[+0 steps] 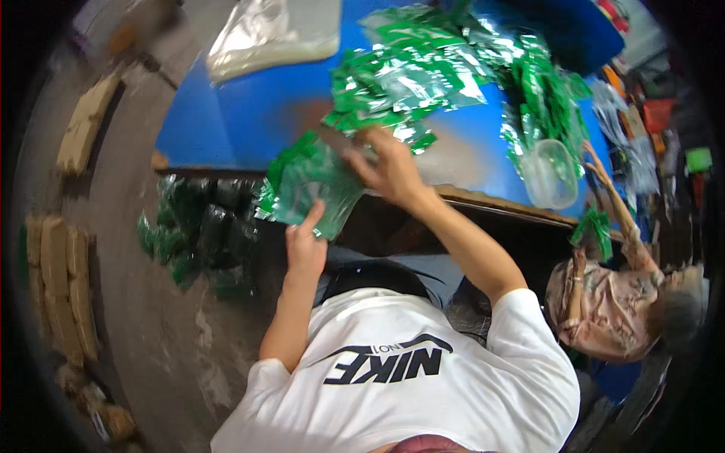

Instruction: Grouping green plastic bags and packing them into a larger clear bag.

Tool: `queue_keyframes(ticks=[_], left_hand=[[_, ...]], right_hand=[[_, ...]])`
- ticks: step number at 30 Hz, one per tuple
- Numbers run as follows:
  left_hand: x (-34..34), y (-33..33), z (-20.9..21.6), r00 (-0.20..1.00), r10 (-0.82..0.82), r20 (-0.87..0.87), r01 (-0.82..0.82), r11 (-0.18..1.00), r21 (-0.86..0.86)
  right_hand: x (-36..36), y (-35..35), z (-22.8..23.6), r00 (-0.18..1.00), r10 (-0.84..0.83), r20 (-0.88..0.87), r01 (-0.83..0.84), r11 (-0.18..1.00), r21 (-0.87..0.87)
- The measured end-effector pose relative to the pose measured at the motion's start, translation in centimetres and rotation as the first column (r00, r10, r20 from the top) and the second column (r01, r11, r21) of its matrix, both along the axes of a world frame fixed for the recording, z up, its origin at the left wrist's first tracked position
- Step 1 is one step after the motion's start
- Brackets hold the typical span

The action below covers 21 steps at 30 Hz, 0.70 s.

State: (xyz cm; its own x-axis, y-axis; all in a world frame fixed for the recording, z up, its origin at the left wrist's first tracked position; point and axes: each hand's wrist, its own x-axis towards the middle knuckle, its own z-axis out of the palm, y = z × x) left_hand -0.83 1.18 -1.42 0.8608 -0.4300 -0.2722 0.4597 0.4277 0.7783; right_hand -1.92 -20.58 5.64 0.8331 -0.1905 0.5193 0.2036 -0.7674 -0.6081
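Observation:
My left hand (306, 245) grips the lower edge of a clear plastic bag (328, 189), its index finger stretched along the film. Small green packets (283, 172) show in or behind the bag on its left side; which of the two I cannot tell. By the bag's upper right edge is my right hand (389, 164), its fingers curved and smeared by motion. Beyond it, a heap of shiny green-and-clear packets (408, 75) spreads over the blue table (234, 124).
A stack of clear bags (279, 38) lies at the table's far left. To the right stands a translucent plastic tub (550, 175), near another person (604, 306) holding green packets. Filled bags (204, 226) sit below the table's left side; cartons (60, 287) line the left.

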Motion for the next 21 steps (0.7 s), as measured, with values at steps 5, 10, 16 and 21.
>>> queue_keyframes(ticks=[5,10,16,21], left_hand=[[-0.4,1.6,2.1,0.980,-0.039,-0.197,0.002,0.983,-0.183],[0.2,3.0,1.0,0.963,-0.142,-0.230,0.083,0.965,-0.249],[4.0,5.4,1.2,0.959,-0.252,-0.132,0.222,0.953,-0.208],[6.1,4.7,2.2,0.914,-0.397,-0.082,0.391,0.917,-0.075]], right_hand=[[1.8,-11.8,-1.2,0.875,-0.338,-0.346,0.145,0.866,-0.478],[-2.7,-6.4,-1.8,0.919,-0.040,-0.391,-0.156,0.876,-0.456],[-2.8,-1.6,-2.1,0.907,0.392,-0.153,-0.405,0.912,-0.066],[0.1,0.4,0.9,0.816,0.460,-0.350,-0.423,0.888,0.180]])
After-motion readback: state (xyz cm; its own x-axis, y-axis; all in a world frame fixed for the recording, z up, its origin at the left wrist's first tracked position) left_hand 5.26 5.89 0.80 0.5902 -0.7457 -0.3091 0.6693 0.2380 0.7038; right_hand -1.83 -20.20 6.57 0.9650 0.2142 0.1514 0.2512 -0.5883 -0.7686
